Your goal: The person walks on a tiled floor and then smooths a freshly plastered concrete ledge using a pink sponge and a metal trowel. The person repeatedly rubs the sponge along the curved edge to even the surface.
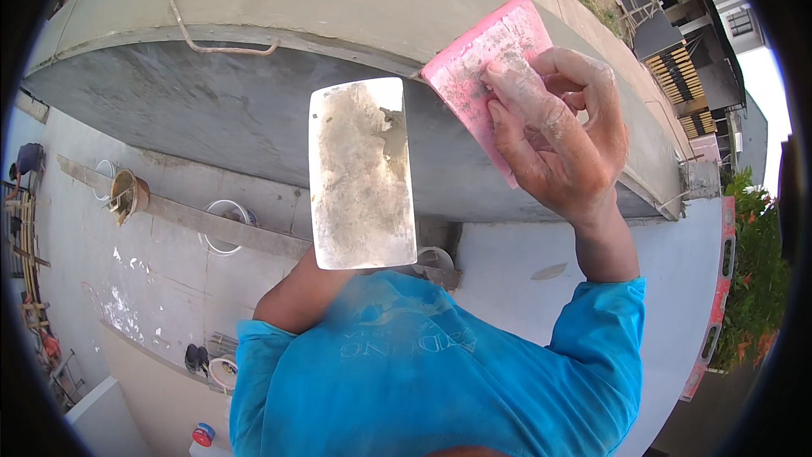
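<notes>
My left hand is hidden behind a rectangular steel plastering trowel (362, 178). The trowel's flat face is turned up to view, smeared with grey-brown mortar; my left forearm (296, 292) runs up behind its lower end. My right hand (562, 131), dusted with dried mortar, is closed on a pink plastering float (486, 76) with thumb and fingers at its worn, grey-stained back. The float tilts against the edge of a grey plastered wall (211, 110); whether it touches the surface I cannot tell. The two tools are apart, the trowel to the left.
A bent metal rod (224, 50) lies over the wall's edge. Below at left, a long plank (186, 216) carries a brown bucket (129, 193), with a white-rimmed bucket (240, 213) beside it. A person (30, 158) is at the far left. Green plants (748, 288) stand at right.
</notes>
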The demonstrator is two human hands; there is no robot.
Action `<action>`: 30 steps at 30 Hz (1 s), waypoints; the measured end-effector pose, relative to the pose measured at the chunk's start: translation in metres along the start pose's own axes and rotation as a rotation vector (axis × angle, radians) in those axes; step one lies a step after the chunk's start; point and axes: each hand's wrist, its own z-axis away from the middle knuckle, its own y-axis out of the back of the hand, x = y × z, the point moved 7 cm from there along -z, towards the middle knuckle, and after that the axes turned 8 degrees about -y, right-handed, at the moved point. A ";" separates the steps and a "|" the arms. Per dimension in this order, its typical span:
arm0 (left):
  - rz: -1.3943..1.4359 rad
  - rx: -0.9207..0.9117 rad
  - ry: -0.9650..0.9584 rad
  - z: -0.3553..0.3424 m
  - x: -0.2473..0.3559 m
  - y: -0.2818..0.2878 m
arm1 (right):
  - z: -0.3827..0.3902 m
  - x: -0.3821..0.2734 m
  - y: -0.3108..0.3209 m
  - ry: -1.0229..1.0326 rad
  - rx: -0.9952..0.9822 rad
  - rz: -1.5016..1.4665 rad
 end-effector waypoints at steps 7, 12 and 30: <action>-0.053 0.031 -0.078 -0.017 -0.006 -0.029 | 0.041 -0.006 0.002 0.150 -0.110 0.238; -0.162 0.112 -0.156 -0.006 0.030 -0.004 | -0.021 0.102 0.019 -0.458 -0.208 -0.073; -0.270 0.480 -0.340 0.078 0.090 0.087 | -0.074 0.235 -0.132 -0.601 -0.569 0.208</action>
